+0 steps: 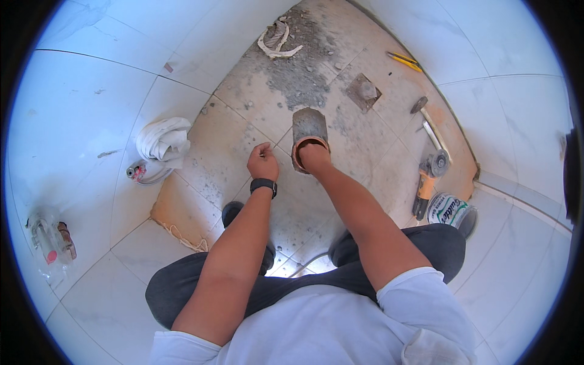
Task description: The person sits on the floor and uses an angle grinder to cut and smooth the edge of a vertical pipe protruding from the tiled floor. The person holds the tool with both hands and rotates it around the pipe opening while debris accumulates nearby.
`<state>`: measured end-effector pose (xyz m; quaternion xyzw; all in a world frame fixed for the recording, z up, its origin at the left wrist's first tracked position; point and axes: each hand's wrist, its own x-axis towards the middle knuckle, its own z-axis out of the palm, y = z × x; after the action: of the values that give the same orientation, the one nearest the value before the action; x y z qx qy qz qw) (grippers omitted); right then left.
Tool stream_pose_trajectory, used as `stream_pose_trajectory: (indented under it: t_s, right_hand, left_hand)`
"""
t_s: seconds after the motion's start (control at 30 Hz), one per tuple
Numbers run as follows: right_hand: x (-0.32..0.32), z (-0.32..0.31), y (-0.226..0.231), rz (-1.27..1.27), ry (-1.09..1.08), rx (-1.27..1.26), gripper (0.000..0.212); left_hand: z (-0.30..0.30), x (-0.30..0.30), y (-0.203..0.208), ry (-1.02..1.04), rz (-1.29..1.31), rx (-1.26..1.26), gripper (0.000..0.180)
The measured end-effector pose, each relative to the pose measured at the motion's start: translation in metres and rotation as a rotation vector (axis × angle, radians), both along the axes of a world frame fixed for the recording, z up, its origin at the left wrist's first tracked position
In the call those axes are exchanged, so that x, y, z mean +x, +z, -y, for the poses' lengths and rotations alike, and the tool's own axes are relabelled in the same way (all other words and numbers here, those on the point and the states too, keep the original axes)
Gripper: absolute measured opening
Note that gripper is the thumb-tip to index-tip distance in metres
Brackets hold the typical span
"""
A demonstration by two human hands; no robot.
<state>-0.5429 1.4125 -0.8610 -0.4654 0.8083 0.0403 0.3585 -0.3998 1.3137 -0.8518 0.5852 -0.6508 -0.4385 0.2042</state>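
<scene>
My right hand [315, 157] reaches down into the round orange-brown pipe opening [296, 159] in the tiled floor; its fingers are hidden inside. Just beyond the pipe's rim, the cut hole [309, 121] shows a rough grey surface. To the left, my left hand [263, 163] is held over the tiles with its fingers curled together. Whether anything small is between those fingers does not show. A dark watch or band [263, 187] circles the left wrist.
Grey rubble [298, 73] and a torn white strip [277, 48] lie ahead. On the right are a square floor recess [364, 92], a yellow cutter [404, 61], a hammer [433, 125], an angle grinder [429, 176] and a tub [450, 213]. White cloth [163, 143] lies left.
</scene>
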Motion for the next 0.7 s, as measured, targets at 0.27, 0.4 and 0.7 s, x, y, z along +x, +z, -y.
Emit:
stream_pose_trajectory:
  t_s: [0.27, 0.4, 0.7]
  right_hand:
    - [-0.058, 0.0, 0.018, 0.092, 0.213, -0.101, 0.015]
    - [-0.112, -0.002, 0.036, 0.236, 0.342, -0.083, 0.023]
    - [0.003, 0.0, -0.005, -0.021, -0.275, -0.097, 0.021]
  left_hand:
    - [0.007, -0.007, -0.001, -0.01, 0.047, -0.034, 0.016]
    - [0.001, -0.024, -0.006, -0.002, -0.023, 0.036, 0.017]
    - [0.002, -0.038, -0.003, -0.048, 0.006, 0.053, 0.016]
